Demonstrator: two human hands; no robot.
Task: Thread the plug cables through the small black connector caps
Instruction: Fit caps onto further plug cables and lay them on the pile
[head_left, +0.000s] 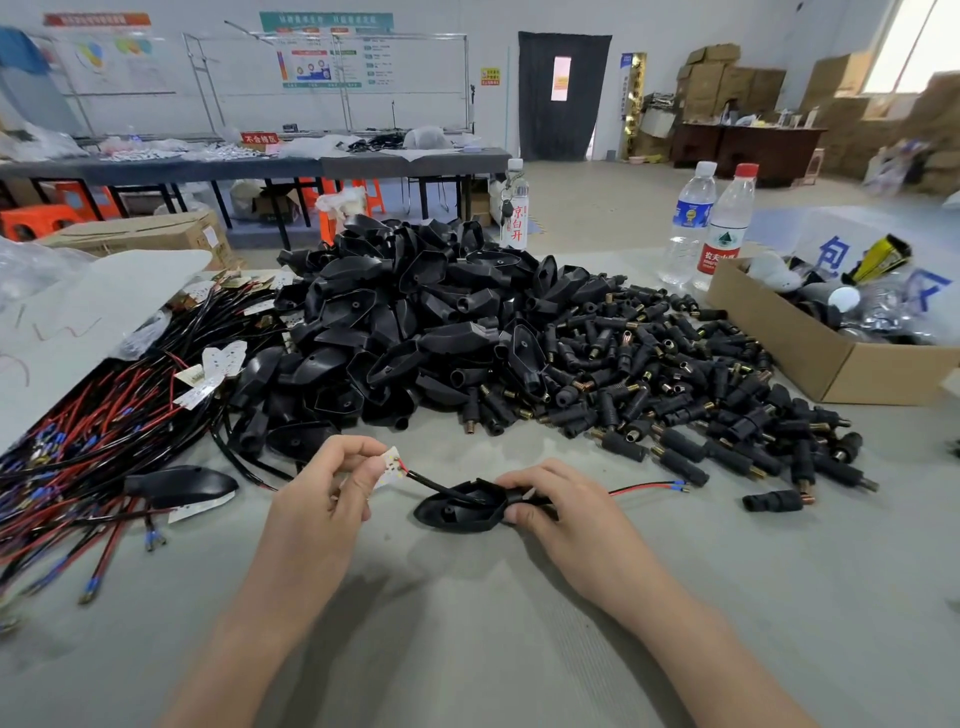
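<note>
Cable: likely light and limp, best held near the cap. Pinched at board end by left hand; cap neck clamped in right hand.

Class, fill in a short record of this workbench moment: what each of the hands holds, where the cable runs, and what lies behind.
Left hand: pinches the small white board
Right hand: grips the black shell at its right end
Cable: runs from board into shell; wire ends stick out rightward
Behind: pile of shells, heap of small caps
</note>
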